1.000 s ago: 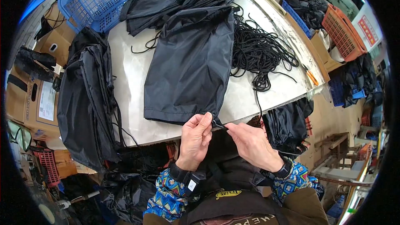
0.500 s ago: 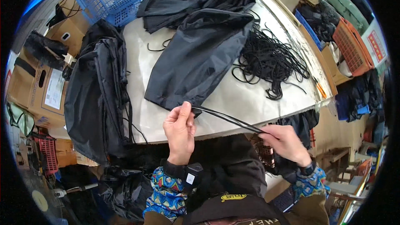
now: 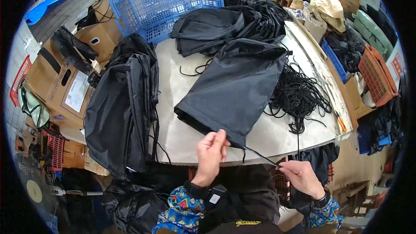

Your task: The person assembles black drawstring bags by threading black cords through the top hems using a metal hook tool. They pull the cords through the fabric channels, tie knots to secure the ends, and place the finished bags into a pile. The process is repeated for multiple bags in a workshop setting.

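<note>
A black fabric drawstring bag point(image 3: 234, 91) lies flat on the pale tabletop point(image 3: 171, 91), its hem toward me. My left hand point(image 3: 210, 156) pinches this hem between thumb and fingers, near the table's front edge. From the hem's right corner a thin black cord point(image 3: 261, 155) runs to my right hand point(image 3: 302, 177), which grips it with thumb and forefinger. The cord is fairly taut, and a short cord end hangs beside the corner. To the bag's right spreads a tangled heap of black cords point(image 3: 299, 93).
Folded black bags point(image 3: 123, 108) are stacked at the table's left, cords trailing. More black bags point(image 3: 212, 26) lie at the back, beside a blue plastic basket point(image 3: 169, 6). Cardboard boxes point(image 3: 52, 80) stand at left; an orange crate point(image 3: 376, 76) is at right.
The doubled cord stretched between my hands now shows as a shorter length at the bag's corner. My left hand sits on the hem. The whole view has shifted, showing more of the background.
</note>
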Tool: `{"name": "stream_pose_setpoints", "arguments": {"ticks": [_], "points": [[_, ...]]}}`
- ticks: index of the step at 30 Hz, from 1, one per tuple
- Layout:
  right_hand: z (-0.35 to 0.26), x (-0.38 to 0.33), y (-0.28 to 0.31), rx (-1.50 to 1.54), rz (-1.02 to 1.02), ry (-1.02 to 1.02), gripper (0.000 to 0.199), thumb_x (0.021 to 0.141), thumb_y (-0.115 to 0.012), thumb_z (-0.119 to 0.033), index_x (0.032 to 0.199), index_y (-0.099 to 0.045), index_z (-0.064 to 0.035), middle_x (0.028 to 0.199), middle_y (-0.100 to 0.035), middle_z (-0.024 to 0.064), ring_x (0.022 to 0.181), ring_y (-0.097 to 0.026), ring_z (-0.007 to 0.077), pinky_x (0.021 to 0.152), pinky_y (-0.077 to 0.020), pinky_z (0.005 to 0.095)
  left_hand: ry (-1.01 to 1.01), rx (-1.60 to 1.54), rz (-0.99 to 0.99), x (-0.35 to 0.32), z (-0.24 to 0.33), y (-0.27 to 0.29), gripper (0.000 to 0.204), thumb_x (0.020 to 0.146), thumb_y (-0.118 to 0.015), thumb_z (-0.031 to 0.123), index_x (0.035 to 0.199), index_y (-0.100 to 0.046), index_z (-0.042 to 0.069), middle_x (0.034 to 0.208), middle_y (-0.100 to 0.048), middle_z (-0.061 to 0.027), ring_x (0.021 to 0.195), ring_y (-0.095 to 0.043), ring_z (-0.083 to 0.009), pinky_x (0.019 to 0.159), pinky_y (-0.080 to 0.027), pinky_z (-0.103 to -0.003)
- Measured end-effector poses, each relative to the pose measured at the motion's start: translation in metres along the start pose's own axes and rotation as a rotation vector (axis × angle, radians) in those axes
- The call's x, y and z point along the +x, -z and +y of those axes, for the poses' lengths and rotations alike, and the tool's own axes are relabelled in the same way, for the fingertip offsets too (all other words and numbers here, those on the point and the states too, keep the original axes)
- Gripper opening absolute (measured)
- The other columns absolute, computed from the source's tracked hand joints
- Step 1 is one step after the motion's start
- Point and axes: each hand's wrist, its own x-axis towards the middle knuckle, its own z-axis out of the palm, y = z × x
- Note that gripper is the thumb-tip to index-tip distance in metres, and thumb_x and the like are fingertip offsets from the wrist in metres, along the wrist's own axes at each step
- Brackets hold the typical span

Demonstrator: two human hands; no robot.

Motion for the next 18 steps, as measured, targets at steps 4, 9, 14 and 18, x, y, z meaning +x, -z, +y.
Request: {"name": "stream_pose_setpoints", "arguments": {"ticks": [4, 9, 14, 18], "points": [[0.004, 0.021, -0.024, -0.013, 0.097, 0.024, 0.012, 0.086, -0.062, -0.005, 0.094, -0.065, 0.0041, 0.081, -0.065, 0.0204, 0.072, -0.066, 0.0310, 0.063, -0.0502, 0.0321, 0.121, 0.233, -0.423, -0.044, -0.045, -0.040, 0.028, 0.095, -0.058, 0.022, 0.075, -0.061, 0.003, 0.057, -0.053, 0.0014, 0.044, -0.045, -0.0055, 0.040, -0.035, -0.020], [0.000, 0.023, -0.032, 0.023, 0.108, 0.098, 0.013, 0.085, -0.064, -0.005, 0.094, -0.065, 0.0042, 0.082, -0.065, 0.0215, 0.076, -0.067, 0.0328, 0.064, -0.0516, 0.0345, 0.145, 0.012, -0.142, -0.018, -0.019, -0.020, 0.032, 0.094, -0.058, 0.025, 0.073, -0.060, 0.001, 0.060, -0.057, -0.0036, 0.048, -0.051, -0.0072, 0.044, -0.040, -0.020], [-0.007, 0.029, -0.045, 0.074, 0.184, -0.040, 0.012, 0.087, -0.061, -0.007, 0.093, -0.065, 0.0030, 0.077, -0.065, 0.0185, 0.070, -0.066, 0.0306, 0.060, -0.0497, 0.0348, 0.002, 0.245, -0.245, -0.037, -0.037, -0.042, 0.040, 0.094, -0.059, 0.028, 0.064, -0.055, 0.003, 0.058, -0.056, -0.0008, 0.048, -0.049, -0.0073, 0.047, -0.037, -0.022], [-0.007, 0.030, -0.038, 0.132, 0.037, -0.108, 0.012, 0.090, -0.058, -0.010, 0.090, -0.063, 0.0012, 0.069, -0.062, 0.0152, 0.063, -0.063, 0.0272, 0.057, -0.0470, 0.0339, -0.155, 0.247, -0.164, -0.018, -0.032, -0.030, 0.041, 0.094, -0.059, 0.025, 0.061, -0.054, 0.002, 0.058, -0.045, 0.0042, 0.056, -0.038, -0.0034, 0.049, -0.033, -0.024]]}}
